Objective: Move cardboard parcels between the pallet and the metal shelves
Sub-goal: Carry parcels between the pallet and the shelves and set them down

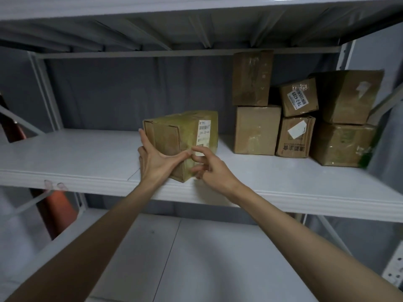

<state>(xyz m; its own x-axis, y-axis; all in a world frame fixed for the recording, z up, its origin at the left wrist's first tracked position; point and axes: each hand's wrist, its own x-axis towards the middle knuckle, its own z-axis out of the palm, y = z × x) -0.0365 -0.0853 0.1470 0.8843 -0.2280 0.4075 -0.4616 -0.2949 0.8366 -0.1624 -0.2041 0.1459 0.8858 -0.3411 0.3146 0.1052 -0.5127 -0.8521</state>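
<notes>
A taped cardboard parcel [181, 136] with a white barcode label stands on the white metal shelf [87, 158], its near corner close to the shelf's front edge. My left hand [156, 161] lies flat against the parcel's left face, fingers straight and thumb stretched across the front. My right hand [207, 164] touches the parcel's near right corner with loosely bent fingers and does not wrap it. Both forearms reach up from below.
Several other cardboard parcels [257, 129] are stacked in two layers at the right end of the same shelf. A lower shelf board [196, 258] lies beneath. An orange cone [57, 210] stands behind the rack's left post. A power strip [395, 271] is at the right edge.
</notes>
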